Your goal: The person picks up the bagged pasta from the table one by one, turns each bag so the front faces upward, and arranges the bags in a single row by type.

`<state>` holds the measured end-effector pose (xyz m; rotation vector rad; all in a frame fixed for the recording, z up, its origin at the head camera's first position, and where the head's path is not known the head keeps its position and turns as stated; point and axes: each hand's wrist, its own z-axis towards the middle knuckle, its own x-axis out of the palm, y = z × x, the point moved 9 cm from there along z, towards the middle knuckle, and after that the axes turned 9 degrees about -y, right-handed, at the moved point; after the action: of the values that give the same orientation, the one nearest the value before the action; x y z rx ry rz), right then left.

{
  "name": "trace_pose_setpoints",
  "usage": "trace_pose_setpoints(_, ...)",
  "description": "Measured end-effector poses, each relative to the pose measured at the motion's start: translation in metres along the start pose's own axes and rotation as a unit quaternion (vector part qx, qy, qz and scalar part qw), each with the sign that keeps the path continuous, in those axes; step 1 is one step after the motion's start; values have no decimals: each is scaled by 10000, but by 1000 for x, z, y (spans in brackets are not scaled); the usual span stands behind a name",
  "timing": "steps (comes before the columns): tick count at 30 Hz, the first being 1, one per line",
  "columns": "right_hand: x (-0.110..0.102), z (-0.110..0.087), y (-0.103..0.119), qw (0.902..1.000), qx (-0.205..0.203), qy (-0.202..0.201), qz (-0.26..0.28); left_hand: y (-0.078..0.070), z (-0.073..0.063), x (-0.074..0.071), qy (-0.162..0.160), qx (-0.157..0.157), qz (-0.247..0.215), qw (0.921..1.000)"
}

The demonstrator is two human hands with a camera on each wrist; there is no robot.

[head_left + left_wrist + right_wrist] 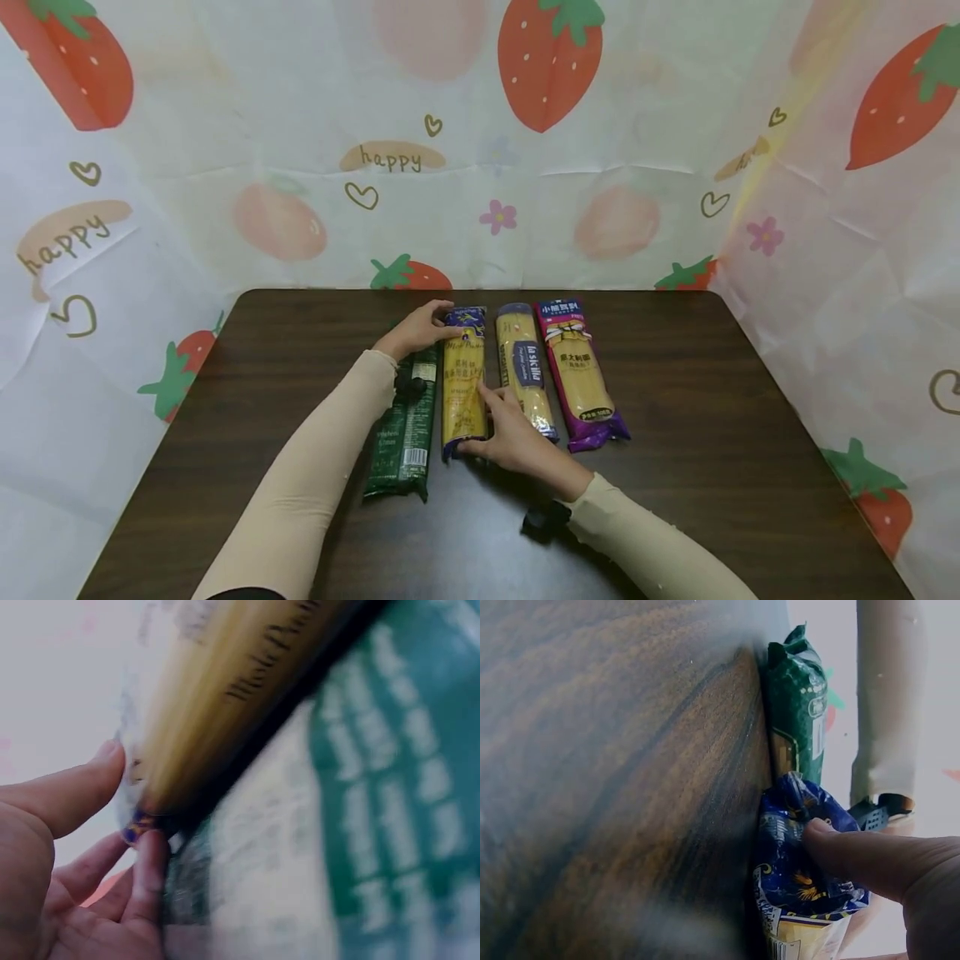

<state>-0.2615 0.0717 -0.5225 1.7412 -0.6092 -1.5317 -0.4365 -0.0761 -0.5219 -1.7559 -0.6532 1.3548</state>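
As the left hand (422,329) pinches its far end and the right hand (519,433) its near end, the yellow pasta pack (463,375) lies right of the green pack (397,446).
Likely light, slick and brittle inside; both ends suit a gentle hold.

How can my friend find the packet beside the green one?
On the dark table, four packets lie side by side. Second from left, beside the green packet, is the yellow packet. Only it is held by the left hand and right hand.
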Motion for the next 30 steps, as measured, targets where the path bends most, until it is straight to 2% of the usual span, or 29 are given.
trace_pose_setpoints(5,2,-3,6,9998,-130,4,-168,5,-10,-8,205,-22,-295,9994)
trace_pose_setpoints(9,1,-6,10,9992,-252,-86,-281,5,-19,-17,276,165,-291,9991)
trace_pose_setpoints(15,-3,-9,25,9965,-715,-284,-331,3,-33,-34,83,546,194,9983)
trace_pose_setpoints(21,-1,-16,42,9905,-1258,-300,-457,4,-44,-48,-203,826,855,9927)
trace_pose_setpoints(26,7,-20,52,9865,-1576,-146,-424,12,-48,-52,-235,809,1321,9876)
trace_pose_setpoints(30,18,-24,60,9822,-1819,133,-447,19,-52,-53,-157,708,1433,9870)
